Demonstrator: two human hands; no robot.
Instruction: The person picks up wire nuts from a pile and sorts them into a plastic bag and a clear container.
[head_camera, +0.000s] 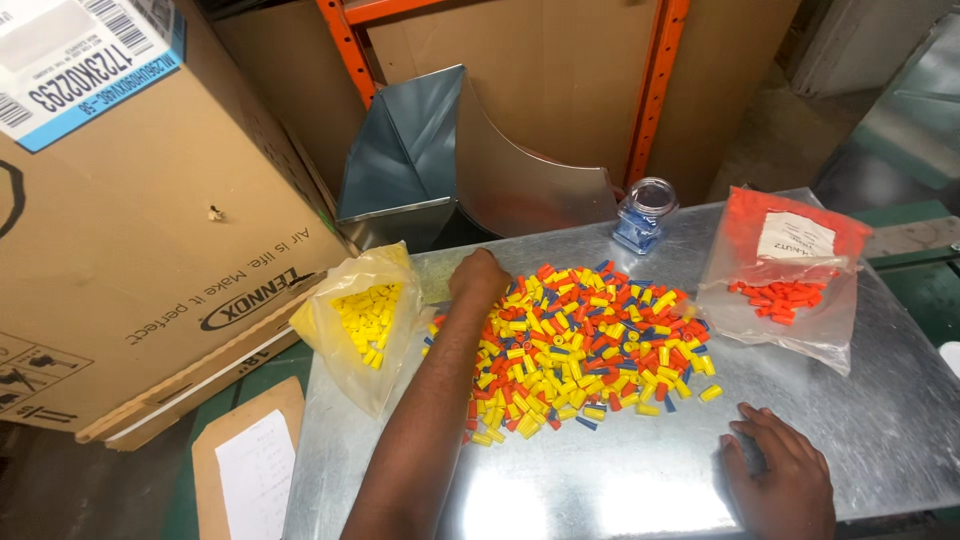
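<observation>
Reaching into mixed yellow, orange and blue wire caps (585, 340), left hand (478, 277) curled, grip contents unclear; right hand (780, 470) flat.

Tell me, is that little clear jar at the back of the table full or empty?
Partly filled. The clear jar stands upright, with blue pieces filling only its lower half; the upper half looks empty. Whether a lid is on, cannot tell.

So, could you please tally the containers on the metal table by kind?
Clear plastic bag: 2, one holding yellow caps, one holding orange caps
Small clear jar of blue caps: 1
Total: 3 containers
</observation>
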